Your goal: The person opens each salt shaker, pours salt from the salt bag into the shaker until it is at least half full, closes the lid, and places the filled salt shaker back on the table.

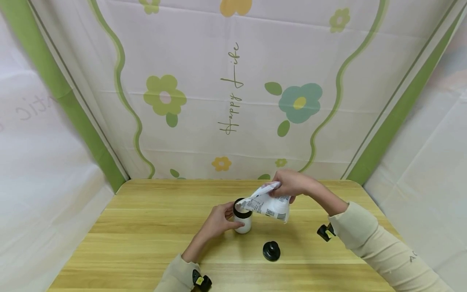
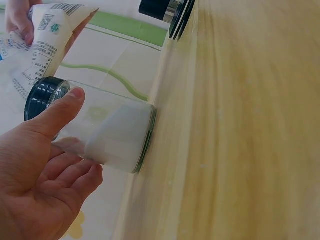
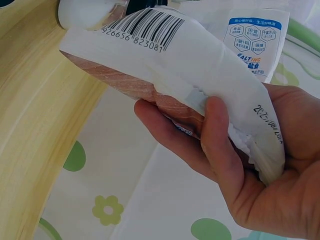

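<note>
A clear glass jar (image 1: 244, 226) with a black collar stands upright on the table, white grains filling part of it in the left wrist view. My left hand (image 1: 216, 222) grips it from the left, thumb and fingers on opposite sides of the glass. In my right hand (image 1: 293, 184) is a white printed salt bag (image 1: 271, 206), pinched at its upper part. The bag is tilted to the left, its narrow end right at the jar's mouth. Its barcode side (image 3: 145, 32) shows in the right wrist view.
A black knobbed lid (image 1: 271, 251) lies on the wooden table (image 1: 146, 235), nearer me and to the right of the jar. A white flowered cloth (image 1: 204, 73) hangs behind the table's far edge, with more cloth at both sides.
</note>
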`<act>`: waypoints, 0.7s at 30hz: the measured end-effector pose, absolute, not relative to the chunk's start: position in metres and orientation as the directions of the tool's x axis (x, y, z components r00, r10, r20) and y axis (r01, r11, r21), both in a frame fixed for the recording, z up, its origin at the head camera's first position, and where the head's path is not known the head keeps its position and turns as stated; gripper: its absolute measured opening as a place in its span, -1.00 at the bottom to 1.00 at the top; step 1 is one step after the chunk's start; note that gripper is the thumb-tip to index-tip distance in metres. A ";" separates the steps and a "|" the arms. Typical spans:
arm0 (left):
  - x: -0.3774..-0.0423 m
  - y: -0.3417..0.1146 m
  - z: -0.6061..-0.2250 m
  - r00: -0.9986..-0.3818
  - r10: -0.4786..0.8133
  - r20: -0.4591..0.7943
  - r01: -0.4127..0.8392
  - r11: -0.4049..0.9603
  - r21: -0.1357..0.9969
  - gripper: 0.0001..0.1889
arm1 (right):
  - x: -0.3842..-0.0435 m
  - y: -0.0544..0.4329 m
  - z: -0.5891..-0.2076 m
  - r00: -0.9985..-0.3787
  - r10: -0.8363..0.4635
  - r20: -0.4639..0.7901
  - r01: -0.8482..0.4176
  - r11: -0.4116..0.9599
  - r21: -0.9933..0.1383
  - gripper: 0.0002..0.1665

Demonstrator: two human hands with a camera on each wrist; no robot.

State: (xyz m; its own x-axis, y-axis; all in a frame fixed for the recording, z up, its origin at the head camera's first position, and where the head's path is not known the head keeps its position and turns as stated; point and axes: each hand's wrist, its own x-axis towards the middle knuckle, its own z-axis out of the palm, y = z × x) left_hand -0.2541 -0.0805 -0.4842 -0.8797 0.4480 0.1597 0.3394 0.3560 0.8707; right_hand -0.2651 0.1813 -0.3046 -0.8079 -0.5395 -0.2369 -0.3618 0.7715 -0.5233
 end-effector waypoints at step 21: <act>-0.254 -0.081 -0.485 -0.879 0.450 0.158 0.336 0.350 0.874 -0.26 | -0.265 0.180 -0.305 -0.811 -0.535 -0.237 -0.360 0.775 -0.519 -0.86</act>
